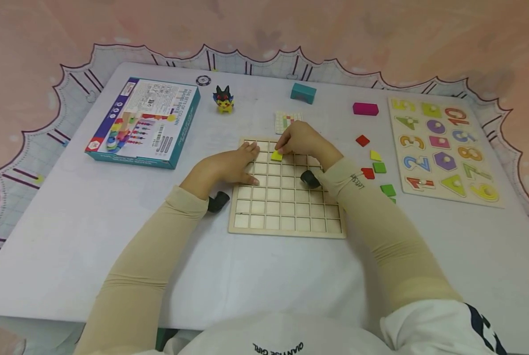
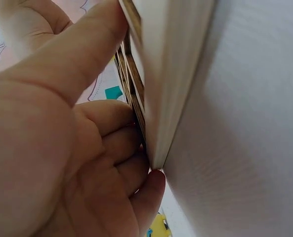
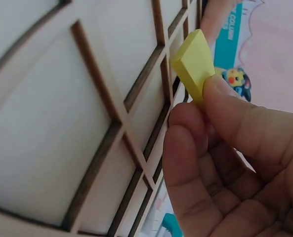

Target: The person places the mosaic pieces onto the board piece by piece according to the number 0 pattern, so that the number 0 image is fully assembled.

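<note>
A wooden grid board [image 1: 264, 231] with square cells lies on the white table. My right hand [image 1: 307, 140] is over its upper part and pinches a yellow square tile [image 1: 276, 156] between thumb and fingers. In the right wrist view the tile [image 3: 194, 58] is tilted, one corner pointing up, above the cells. My left hand [image 1: 230, 165] rests on the board's left edge with fingers spread. From the left wrist, the thumb [image 2: 82, 54] lies over the board's rim while the other fingers touch its side. A small patterned card [image 1: 282, 123] lies just beyond the board, partly behind my right hand.
Right of the board lie loose red [image 1: 363, 141], yellow [image 1: 375, 156] and green tiles [image 1: 379, 168]. A number puzzle board [image 1: 424, 133] is farther right. Teal [image 1: 303, 93] and magenta blocks [image 1: 365, 109], a toy figure [image 1: 224, 100] and a boxed set [image 1: 158, 103] stand around.
</note>
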Demonstrator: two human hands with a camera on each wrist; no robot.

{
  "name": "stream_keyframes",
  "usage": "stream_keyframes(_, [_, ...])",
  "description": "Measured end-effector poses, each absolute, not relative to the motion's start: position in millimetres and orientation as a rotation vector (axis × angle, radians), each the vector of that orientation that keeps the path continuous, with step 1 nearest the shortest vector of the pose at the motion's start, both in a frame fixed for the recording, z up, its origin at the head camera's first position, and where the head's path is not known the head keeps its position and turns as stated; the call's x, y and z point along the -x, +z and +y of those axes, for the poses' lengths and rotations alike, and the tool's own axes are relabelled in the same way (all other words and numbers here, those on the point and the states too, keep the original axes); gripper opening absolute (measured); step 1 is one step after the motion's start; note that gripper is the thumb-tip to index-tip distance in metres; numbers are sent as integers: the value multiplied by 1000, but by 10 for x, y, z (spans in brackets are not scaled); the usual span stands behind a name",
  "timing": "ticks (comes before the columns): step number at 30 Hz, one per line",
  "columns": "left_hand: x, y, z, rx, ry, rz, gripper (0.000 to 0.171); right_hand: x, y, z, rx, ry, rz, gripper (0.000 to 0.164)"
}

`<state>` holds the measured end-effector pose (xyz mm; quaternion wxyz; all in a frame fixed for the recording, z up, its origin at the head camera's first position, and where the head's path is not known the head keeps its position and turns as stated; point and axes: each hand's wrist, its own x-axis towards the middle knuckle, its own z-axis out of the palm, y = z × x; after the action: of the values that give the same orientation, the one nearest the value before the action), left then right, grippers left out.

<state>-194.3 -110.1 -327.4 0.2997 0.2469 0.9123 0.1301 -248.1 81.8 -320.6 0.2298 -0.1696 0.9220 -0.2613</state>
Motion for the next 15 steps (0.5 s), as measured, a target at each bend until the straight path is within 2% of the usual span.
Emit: stream_keyframes(15, [1960,-3313,-1106,-645,348,2433,90,2453,-3248,760,490,-664,2524,17])
